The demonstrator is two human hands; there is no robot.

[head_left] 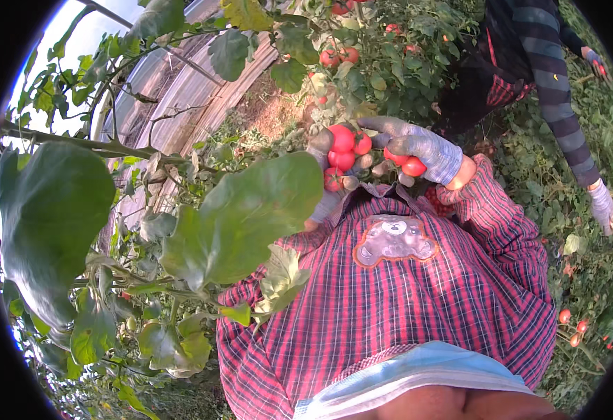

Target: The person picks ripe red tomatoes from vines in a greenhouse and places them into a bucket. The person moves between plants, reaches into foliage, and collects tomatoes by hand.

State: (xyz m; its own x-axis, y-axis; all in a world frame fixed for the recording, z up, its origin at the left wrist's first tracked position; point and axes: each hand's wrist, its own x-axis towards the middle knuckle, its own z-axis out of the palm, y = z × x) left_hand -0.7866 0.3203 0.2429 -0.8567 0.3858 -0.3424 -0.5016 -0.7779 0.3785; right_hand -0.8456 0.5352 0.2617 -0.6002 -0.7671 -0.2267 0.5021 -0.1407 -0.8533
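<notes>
My left hand [318,143], in a dirty grey glove, holds a cluster of several red tomatoes [342,141] in front of my chest. A large green leaf [250,210] covers part of that hand and its wrist. Close beside it is my right hand [429,148], also gloved, with its fingers curled around red tomatoes [413,166]. The right thumb and fingers point toward the tomatoes in my left hand. Both forearms are in red plaid sleeves [502,210].
Big leaves [54,231] and a stem [75,140] hang close on the left. More tomatoes grow ahead [339,57] and at the lower right [574,325]. A co-worker in a striped sleeve [555,91] bends at the right, one gloved hand [602,208] lowered among plants. Plastic sheeting [187,91] stands behind.
</notes>
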